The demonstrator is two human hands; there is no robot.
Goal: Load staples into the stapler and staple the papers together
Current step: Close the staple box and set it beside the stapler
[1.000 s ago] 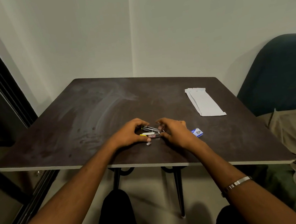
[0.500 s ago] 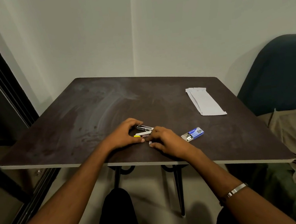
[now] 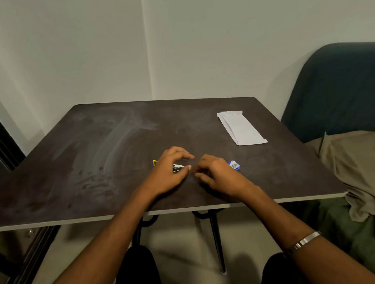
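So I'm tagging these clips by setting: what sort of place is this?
Probably a room in a home, not an office: a small dark folding table pushed against a plain wall, a dark cushioned seat beside it, and crumpled cloth piled there.

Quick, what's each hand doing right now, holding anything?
Left hand: fingers curled round the stapler on the table.
Right hand: fingers curled near the stapler; whether it holds anything cannot be told.

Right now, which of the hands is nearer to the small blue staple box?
Right. The right hand lies just beside the small blue staple box, partly covering it; the left hand is farther, over the stapler.
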